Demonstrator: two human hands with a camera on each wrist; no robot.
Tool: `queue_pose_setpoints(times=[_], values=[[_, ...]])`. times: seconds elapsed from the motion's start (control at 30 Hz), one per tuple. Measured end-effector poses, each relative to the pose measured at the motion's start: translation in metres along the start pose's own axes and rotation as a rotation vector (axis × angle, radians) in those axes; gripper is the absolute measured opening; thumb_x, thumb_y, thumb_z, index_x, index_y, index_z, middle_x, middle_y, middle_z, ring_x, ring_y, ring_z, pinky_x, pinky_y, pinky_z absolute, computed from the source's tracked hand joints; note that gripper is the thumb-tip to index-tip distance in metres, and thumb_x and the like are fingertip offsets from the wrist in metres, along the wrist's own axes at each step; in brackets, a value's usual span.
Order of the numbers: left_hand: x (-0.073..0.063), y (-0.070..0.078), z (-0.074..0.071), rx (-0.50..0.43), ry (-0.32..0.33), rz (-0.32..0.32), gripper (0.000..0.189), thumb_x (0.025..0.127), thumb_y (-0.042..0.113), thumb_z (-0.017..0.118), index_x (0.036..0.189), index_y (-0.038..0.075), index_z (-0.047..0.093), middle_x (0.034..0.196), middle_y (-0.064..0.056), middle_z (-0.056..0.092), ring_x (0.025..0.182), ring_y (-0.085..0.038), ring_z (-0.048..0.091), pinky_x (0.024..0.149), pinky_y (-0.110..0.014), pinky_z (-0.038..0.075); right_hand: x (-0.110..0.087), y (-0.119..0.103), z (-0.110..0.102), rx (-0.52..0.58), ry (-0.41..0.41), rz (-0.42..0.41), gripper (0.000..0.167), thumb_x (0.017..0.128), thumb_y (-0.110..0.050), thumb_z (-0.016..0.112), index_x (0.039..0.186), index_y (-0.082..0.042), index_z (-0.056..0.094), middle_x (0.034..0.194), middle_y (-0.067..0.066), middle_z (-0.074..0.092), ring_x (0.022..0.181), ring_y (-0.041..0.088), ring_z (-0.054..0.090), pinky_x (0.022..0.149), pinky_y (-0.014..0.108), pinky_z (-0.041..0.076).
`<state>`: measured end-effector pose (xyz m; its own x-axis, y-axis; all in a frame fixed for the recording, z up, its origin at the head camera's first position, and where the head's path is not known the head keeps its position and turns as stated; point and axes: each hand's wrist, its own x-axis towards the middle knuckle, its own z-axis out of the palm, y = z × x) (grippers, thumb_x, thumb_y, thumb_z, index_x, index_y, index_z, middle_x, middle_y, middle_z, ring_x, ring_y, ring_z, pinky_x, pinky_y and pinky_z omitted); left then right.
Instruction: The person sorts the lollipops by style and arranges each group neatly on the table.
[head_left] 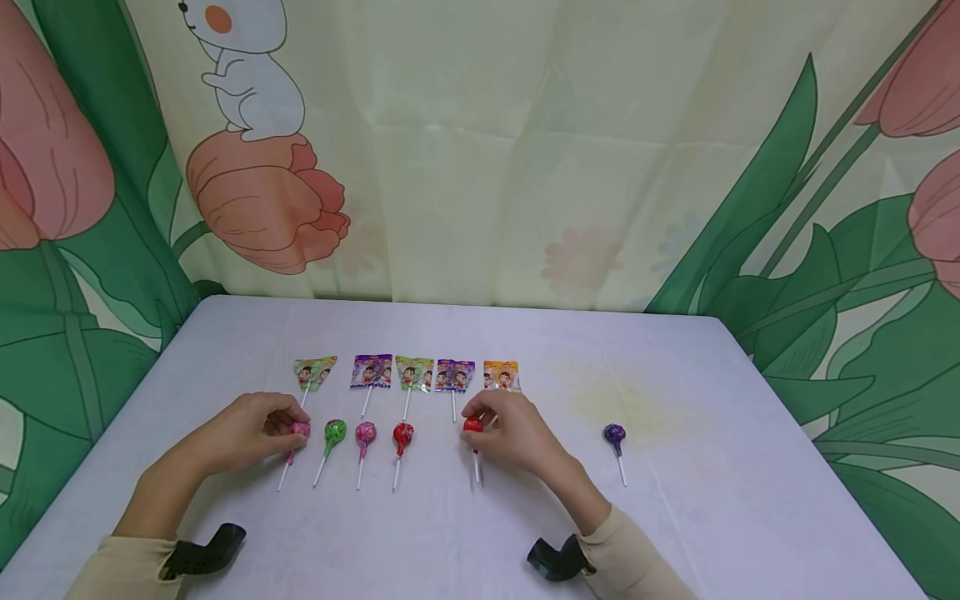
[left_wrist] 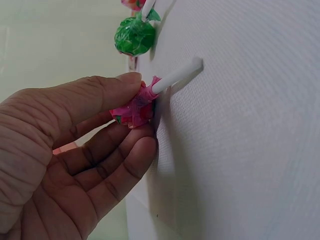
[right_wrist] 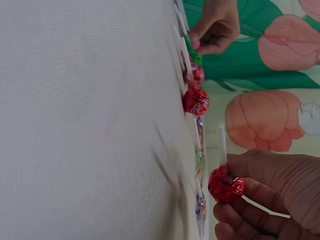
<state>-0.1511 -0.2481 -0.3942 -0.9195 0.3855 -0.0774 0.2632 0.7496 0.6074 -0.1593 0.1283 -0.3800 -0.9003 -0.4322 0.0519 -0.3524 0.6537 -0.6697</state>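
My left hand (head_left: 251, 429) pinches a pink-wrapped lollipop (left_wrist: 135, 107) by its round head, at the left end of the front row. Its white stick points toward me. Between thumb and fingers, my right hand (head_left: 513, 429) holds a red lollipop (right_wrist: 226, 184) by the head. That one hangs over the cloth, with its shadow apart from it in the right wrist view. Between the hands lie a green lollipop (head_left: 335, 431), a pink lollipop (head_left: 366, 432) and a red lollipop (head_left: 403, 434), sticks toward me.
Behind them runs a row of flat-wrapped lollipops: green (head_left: 315, 370), purple (head_left: 372, 372), green (head_left: 415, 373), purple (head_left: 454, 375) and orange (head_left: 501, 375). A dark purple lollipop (head_left: 615, 434) lies alone at right. The white-covered table (head_left: 420, 550) ends at a printed curtain (head_left: 465, 167).
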Motion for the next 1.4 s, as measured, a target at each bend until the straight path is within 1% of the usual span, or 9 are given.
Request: queue_pose_setpoints(times=[0.1, 0.17, 0.37, 0.57, 0.63, 0.83, 1.07, 1.4], values=[[0.000, 0.001, 0.000, 0.003, -0.001, -0.003, 0.019, 0.085, 0.015, 0.083, 0.100, 0.008, 0.072, 0.084, 0.006, 0.064, 0.079, -0.013, 0.056, 0.069, -0.022, 0.051, 0.001, -0.002, 0.003, 0.001, 0.002, -0.018, 0.016, 0.085, -0.009, 0.081, 0.099, -0.007, 0.073, 0.091, -0.001, 0.071, 0.081, 0.012, 0.065, 0.073, 0.027, 0.052], [0.000, 0.002, -0.001, 0.001, -0.002, -0.010, 0.019, 0.085, 0.015, 0.083, 0.100, 0.008, 0.072, 0.083, 0.006, 0.063, 0.079, -0.013, 0.056, 0.069, -0.022, 0.051, 0.002, -0.003, 0.005, 0.000, -0.002, -0.020, 0.016, 0.086, -0.009, 0.081, 0.100, -0.008, 0.073, 0.092, -0.001, 0.071, 0.081, 0.011, 0.065, 0.073, 0.026, 0.052], [-0.001, 0.002, -0.001, -0.005, -0.003, 0.002, 0.019, 0.086, 0.015, 0.083, 0.099, 0.007, 0.072, 0.084, 0.005, 0.064, 0.079, -0.012, 0.055, 0.068, -0.023, 0.051, 0.006, -0.008, 0.012, -0.012, -0.021, -0.015, 0.016, 0.087, -0.011, 0.081, 0.100, -0.008, 0.073, 0.092, -0.002, 0.070, 0.082, 0.011, 0.064, 0.073, 0.026, 0.052], [0.000, 0.001, -0.001, -0.007, -0.001, -0.010, 0.018, 0.086, 0.015, 0.083, 0.099, 0.008, 0.072, 0.083, 0.006, 0.064, 0.079, -0.011, 0.056, 0.069, -0.022, 0.051, 0.009, -0.013, 0.018, -0.005, -0.031, -0.027, 0.016, 0.086, -0.011, 0.081, 0.100, -0.008, 0.073, 0.092, -0.001, 0.070, 0.080, 0.011, 0.065, 0.072, 0.027, 0.052], [0.000, 0.001, -0.001, -0.009, -0.001, 0.001, 0.019, 0.086, 0.015, 0.083, 0.099, 0.007, 0.072, 0.084, 0.006, 0.064, 0.078, -0.012, 0.055, 0.069, -0.022, 0.051, 0.010, -0.014, 0.020, -0.001, -0.036, -0.027, 0.016, 0.087, -0.011, 0.081, 0.101, -0.008, 0.073, 0.092, -0.001, 0.070, 0.080, 0.011, 0.065, 0.072, 0.026, 0.051], [-0.001, 0.001, -0.001, -0.020, 0.001, -0.001, 0.018, 0.086, 0.014, 0.083, 0.099, 0.008, 0.072, 0.084, 0.006, 0.064, 0.078, -0.012, 0.055, 0.069, -0.022, 0.051, 0.013, -0.015, 0.026, -0.004, -0.044, -0.033, 0.017, 0.088, -0.015, 0.081, 0.102, -0.009, 0.073, 0.093, -0.001, 0.071, 0.080, 0.010, 0.064, 0.071, 0.025, 0.050], [0.000, 0.000, 0.001, -0.023, -0.002, 0.001, 0.018, 0.085, 0.013, 0.083, 0.099, 0.008, 0.072, 0.084, 0.006, 0.064, 0.078, -0.012, 0.056, 0.069, -0.022, 0.051, 0.016, -0.017, 0.031, -0.011, -0.060, -0.028, 0.018, 0.088, -0.016, 0.081, 0.102, -0.010, 0.073, 0.092, -0.003, 0.069, 0.081, 0.011, 0.063, 0.072, 0.024, 0.050], [0.000, -0.001, 0.001, -0.023, 0.002, -0.003, 0.019, 0.085, 0.014, 0.083, 0.100, 0.009, 0.072, 0.085, 0.006, 0.065, 0.079, -0.012, 0.056, 0.070, -0.022, 0.052, 0.019, -0.017, 0.034, -0.019, -0.065, -0.022, 0.018, 0.087, -0.015, 0.081, 0.102, -0.009, 0.072, 0.093, 0.000, 0.070, 0.080, 0.012, 0.063, 0.071, 0.025, 0.050]])
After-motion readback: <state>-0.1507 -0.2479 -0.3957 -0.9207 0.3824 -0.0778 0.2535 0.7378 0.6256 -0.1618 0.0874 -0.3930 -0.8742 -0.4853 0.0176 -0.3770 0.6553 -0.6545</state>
